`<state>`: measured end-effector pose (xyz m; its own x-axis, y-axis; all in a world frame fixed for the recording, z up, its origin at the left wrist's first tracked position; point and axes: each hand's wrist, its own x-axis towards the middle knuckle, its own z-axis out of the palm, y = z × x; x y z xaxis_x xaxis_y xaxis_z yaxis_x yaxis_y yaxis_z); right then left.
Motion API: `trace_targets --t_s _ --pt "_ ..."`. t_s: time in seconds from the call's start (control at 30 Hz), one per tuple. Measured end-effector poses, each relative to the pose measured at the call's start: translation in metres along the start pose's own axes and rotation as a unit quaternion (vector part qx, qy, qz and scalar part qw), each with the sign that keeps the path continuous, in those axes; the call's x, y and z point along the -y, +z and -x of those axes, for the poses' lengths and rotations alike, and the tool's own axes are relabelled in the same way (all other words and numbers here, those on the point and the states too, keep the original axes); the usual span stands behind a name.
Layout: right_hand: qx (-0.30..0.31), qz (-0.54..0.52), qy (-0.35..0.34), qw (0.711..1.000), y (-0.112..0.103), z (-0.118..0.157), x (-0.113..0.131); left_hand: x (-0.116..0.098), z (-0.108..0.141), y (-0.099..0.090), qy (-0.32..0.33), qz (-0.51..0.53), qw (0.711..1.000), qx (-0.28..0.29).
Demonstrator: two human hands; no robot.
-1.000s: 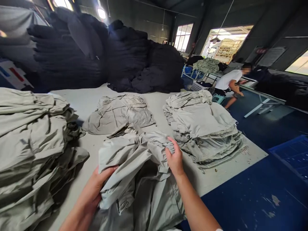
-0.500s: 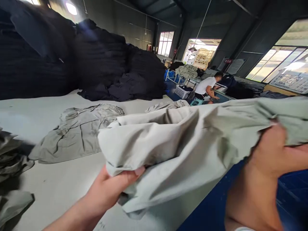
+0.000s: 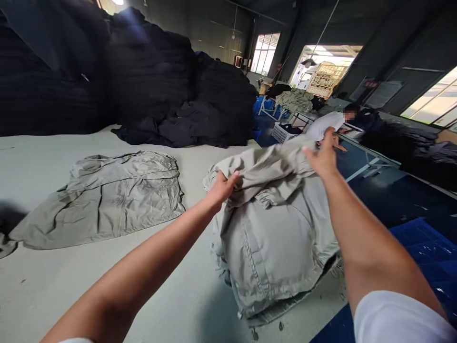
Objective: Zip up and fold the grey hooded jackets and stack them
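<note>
Head view: two bare hands at a heap of grey-green cloth on a factory table

A crumpled, thick heap of grey-green cotton garment cloth (image 3: 274, 243), with a stitched seam down its front, lies on a long pale smooth table (image 3: 46, 290), near the table's edge. The left hand (image 3: 223, 186) is at the heap's upper fold, its fingers (image 3: 231, 177) bent over the cloth and gripping it. The right hand (image 3: 323, 155) is at the fold's far corner, its fingers (image 3: 330, 136) spread; whether it pinches the cloth, I cannot tell. To the left, a flat, wrinkled grey-green garment (image 3: 103, 200) lies apart on the table. Behind rise soft, towering stacks of dark navy fabric (image 3: 150, 81). Far off, a co-worker in a white T-shirt (image 3: 323, 126) bends beside a white plastic basket (image 3: 282, 134).
</note>
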<state>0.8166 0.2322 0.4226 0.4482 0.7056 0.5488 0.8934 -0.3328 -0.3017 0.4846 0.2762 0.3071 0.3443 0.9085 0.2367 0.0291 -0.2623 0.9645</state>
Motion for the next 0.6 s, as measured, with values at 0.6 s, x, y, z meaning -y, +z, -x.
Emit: trace_targets --t_s 0.6 --pt "0.24 0.003 0.117 0.964 0.221 0.044 -0.058 0.119 -0.053 0.07 0.082 -0.449 0.885 0.089"
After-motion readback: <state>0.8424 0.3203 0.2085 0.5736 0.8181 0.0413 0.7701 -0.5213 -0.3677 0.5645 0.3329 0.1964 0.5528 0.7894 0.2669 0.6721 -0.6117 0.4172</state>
